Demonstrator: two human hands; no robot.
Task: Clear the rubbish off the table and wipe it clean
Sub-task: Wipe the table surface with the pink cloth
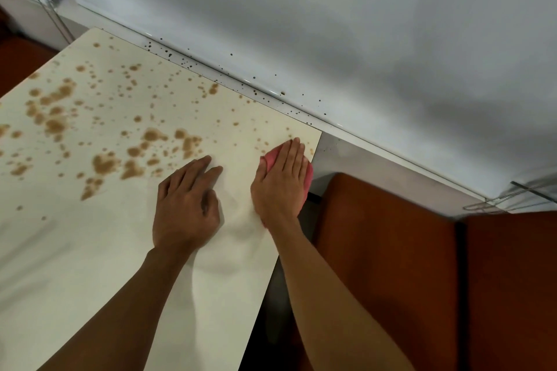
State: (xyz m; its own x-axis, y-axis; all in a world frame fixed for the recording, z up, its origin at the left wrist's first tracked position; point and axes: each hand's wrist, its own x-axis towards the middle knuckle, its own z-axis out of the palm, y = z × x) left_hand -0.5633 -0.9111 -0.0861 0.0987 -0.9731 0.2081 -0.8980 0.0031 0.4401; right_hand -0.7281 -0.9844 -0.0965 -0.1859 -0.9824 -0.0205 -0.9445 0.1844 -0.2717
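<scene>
In the head view, a cream table (pixel 90 265) fills the picture from about 6 round to 10 o'clock, its far corner near the centre. The right hand (pixel 280 187) lies flat near that corner, fingers straight and together, pointing toward 12 o'clock. It presses down on a pink cloth (pixel 308 175), which shows at the hand's 10 o'clock and 3 o'clock sides; nothing is curled round it. The left hand (pixel 187 205) rests palm down on the bare tabletop at the right hand's 9 o'clock, fingers relaxed and slightly spread, holding nothing. Brown stains (pixel 105 163) spatter the table from the left hand's 9 to 12 o'clock. Dark specks (pixel 168 54) dot the base of the white wall (pixel 331 24) along the table's far edge. An orange seat (pixel 391 250) sits at 4 o'clock beside the table.
</scene>
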